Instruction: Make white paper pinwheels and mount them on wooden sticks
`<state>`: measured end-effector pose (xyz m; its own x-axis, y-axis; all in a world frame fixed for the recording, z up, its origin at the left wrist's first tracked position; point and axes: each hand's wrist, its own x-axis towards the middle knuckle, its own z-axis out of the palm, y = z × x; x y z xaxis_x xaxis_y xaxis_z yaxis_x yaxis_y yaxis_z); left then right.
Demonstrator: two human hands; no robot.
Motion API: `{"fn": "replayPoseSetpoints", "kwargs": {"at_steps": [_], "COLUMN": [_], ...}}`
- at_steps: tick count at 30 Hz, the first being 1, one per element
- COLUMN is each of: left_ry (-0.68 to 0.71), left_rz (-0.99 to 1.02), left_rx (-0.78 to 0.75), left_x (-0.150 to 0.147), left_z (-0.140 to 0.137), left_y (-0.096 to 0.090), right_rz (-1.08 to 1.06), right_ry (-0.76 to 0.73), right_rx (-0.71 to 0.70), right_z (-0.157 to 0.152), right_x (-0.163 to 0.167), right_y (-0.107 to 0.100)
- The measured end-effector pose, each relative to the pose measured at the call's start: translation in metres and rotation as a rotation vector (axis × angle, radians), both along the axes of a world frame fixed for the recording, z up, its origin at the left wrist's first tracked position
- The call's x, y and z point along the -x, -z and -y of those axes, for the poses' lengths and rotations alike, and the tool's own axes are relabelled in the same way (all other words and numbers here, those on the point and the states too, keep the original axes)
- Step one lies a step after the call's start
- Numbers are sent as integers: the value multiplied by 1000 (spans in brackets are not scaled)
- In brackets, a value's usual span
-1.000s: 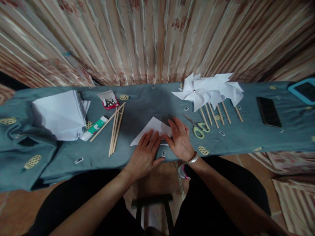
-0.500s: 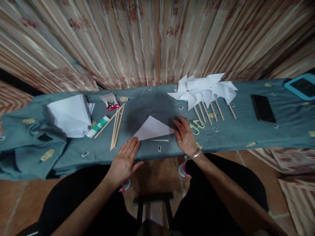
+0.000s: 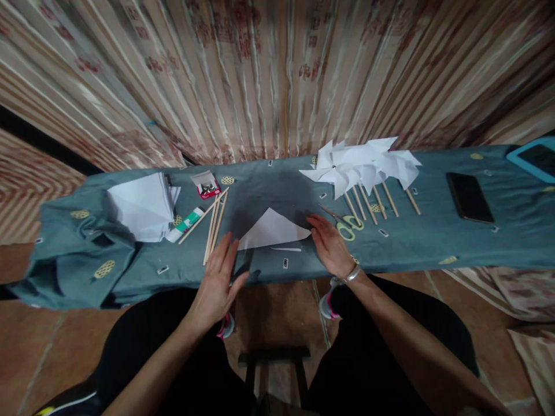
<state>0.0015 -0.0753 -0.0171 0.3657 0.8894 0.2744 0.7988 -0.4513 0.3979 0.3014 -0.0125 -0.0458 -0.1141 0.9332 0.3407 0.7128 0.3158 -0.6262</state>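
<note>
A sheet of white paper folded into a triangle (image 3: 274,230) lies in front of me, its peak pointing away. My left hand (image 3: 217,283) is open beside the triangle's left corner, fingers stretched out and thumb apart. At the right corner, my right hand (image 3: 329,245) is open too, with its fingers slightly bent; whether the fingertips touch the paper I cannot tell. A thin strip of paper (image 3: 286,249) lies just below the folded edge. Green-handled scissors (image 3: 347,227) rest to the right of my right hand.
Paper pinwheels (image 3: 359,164) on wooden sticks lie at the back right. Left stand a paper stack (image 3: 141,208), a glue tube (image 3: 184,225), loose sticks (image 3: 215,225) and a small red box (image 3: 207,185) of metal pins. A phone (image 3: 469,196) lies far right, near a blue-framed device (image 3: 535,159).
My left hand has lifted off the triangle's left corner and drawn slightly back. My right hand has shifted a little outward from the right corner. The camera view has turned slightly.
</note>
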Motion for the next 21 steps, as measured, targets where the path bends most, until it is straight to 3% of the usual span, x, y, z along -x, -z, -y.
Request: {"fn": "replayPoseSetpoints", "kwargs": {"at_steps": [3,10,16,21], "left_ry": [-35,-68,-110,-82], "left_rz": [104,180,268,298], "left_rx": [40,161,163,175], "left_x": [-14,-43,-52,-49], "left_z": [-28,-92,-96,-94], "left_y": [2,27,28,26], "right_rz": [-59,-215,-644,-725], "right_ry": [-2,33,25,-8], "right_rx": [57,147,403,482], "right_z": [0,3,-5,-6], "right_x": [0,1,-1,-1], "right_y": [-8,-19,-13,-14]}}
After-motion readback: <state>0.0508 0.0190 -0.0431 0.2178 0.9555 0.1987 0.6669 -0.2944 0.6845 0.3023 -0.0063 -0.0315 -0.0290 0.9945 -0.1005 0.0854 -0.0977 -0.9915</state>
